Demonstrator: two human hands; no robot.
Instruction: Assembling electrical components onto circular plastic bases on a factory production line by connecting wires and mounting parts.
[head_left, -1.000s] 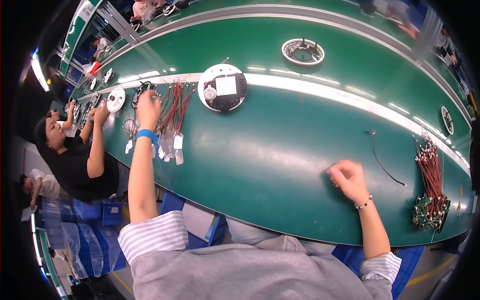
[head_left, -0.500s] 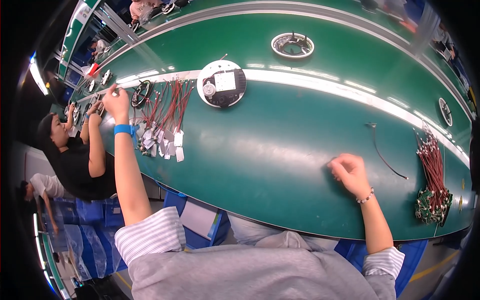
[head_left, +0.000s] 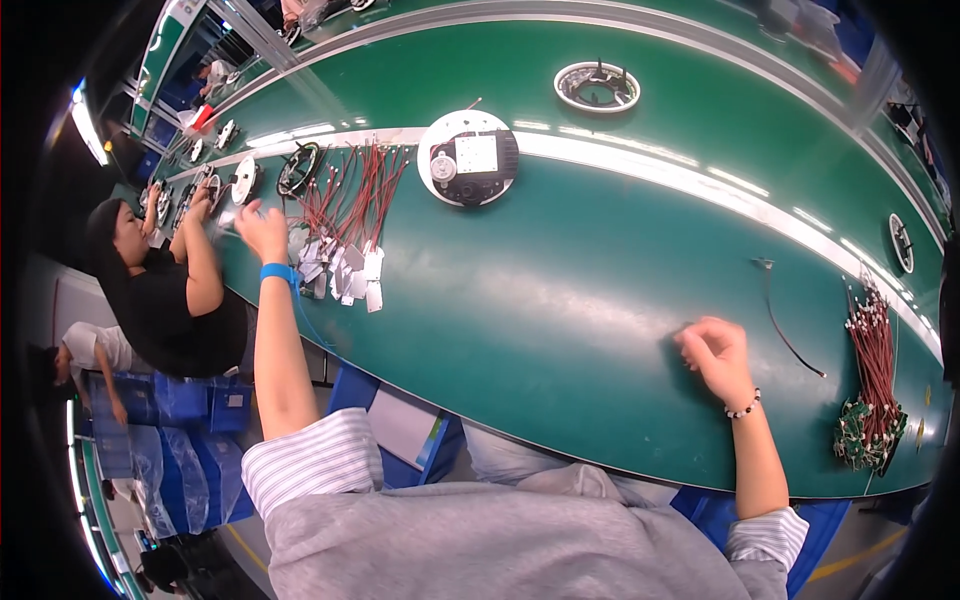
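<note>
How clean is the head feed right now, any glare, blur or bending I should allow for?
Head view: strong fisheye bend, so the green belt curves like a bowl and the corners go black. Overhead lights leave a bright glare streak along the belt's pale rail. The left hand is slightly smeared; the right hand and the round white unit read sharp.

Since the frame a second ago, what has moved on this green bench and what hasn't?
The left hand has swung further left, off the bundle of red wires toward the bench's left end; whether it holds anything is unclear. The round white unit has drifted left. The right hand stays curled on the green surface.
</note>
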